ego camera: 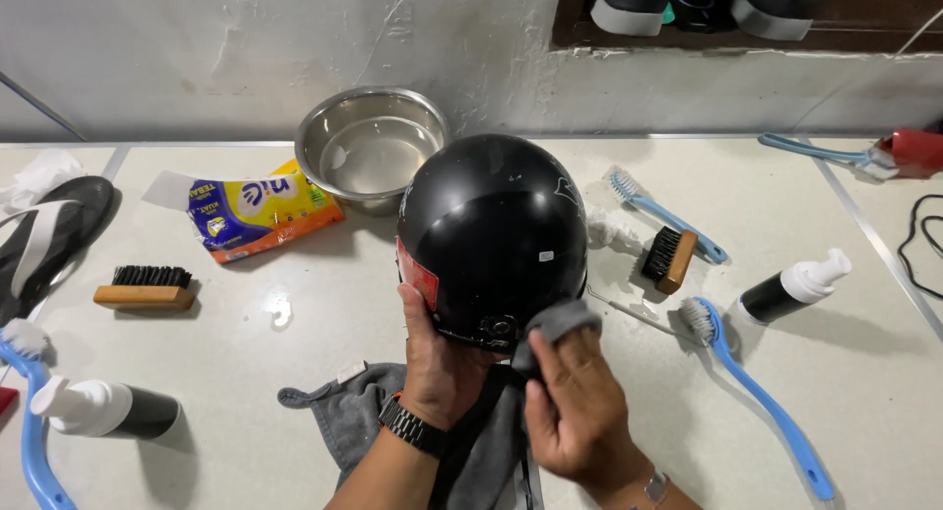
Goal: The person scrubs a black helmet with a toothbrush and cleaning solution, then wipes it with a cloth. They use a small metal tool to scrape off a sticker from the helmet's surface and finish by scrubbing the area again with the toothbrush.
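Note:
A glossy black helmet (491, 235) with a red sticker on its left side stands on the white table (295, 372). My left hand (437, 368) grips its lower rim from below; a black watch is on that wrist. My right hand (575, 402) presses a bunched grey cloth (555, 323) against the helmet's lower right edge. The rest of the grey cloth (354, 417) lies spread on the table under both hands.
Behind the helmet sits a steel bowl (368, 146) with water and a tissue pack (257, 210). Wooden brushes (147, 286) (670, 257), blue long-handled brushes (756, 397) (663, 213), foam pump bottles (794, 286) (103, 409) and a sandal (49, 235) lie around.

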